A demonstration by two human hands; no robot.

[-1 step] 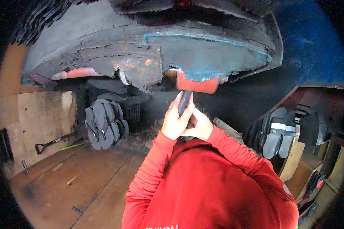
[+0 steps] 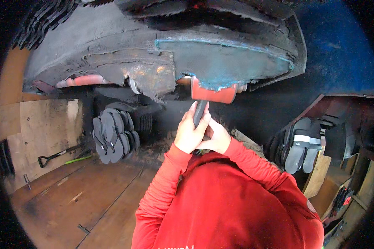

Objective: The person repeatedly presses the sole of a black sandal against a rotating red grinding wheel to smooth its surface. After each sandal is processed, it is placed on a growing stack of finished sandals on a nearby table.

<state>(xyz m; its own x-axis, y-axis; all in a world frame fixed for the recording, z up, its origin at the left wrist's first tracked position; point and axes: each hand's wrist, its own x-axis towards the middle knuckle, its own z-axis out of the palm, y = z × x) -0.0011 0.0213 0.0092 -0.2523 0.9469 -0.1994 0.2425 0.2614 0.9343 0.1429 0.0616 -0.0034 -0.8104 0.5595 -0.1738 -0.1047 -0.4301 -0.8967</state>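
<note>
Hardly any shift; left hand [image 2: 188, 134] closed on flat dark-grey piece [image 2: 200, 114]; right hand [image 2: 218, 137], hold unclear; cropped white lettering [image 2: 189, 247], 6 o'clock.

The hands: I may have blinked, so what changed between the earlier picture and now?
Nothing visibly moved, and nothing was taken hold of or let go. The left hand still holds the dark piece up to the red roller, the right hand beside it. The sandals stayed put.
</note>
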